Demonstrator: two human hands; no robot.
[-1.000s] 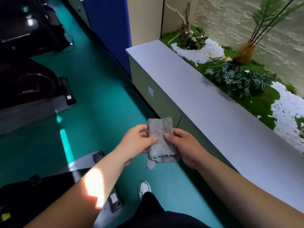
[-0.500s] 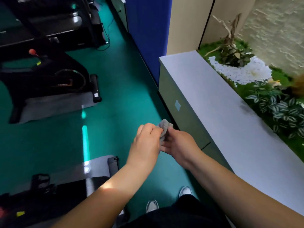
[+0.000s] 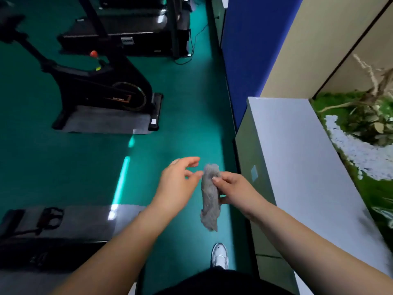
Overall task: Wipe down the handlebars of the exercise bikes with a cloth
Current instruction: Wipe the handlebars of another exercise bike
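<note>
One hand now holds the cloth [image 3: 209,196]: right hand [image 3: 235,189] pinches it, left hand [image 3: 177,184] released, fingers loose beside it. Exercise bike [image 3: 100,90] well ahead-left; wiping not begun.

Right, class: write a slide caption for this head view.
Right hand grips grey cloth, left hand open beside it; exercise bike ahead.
</note>
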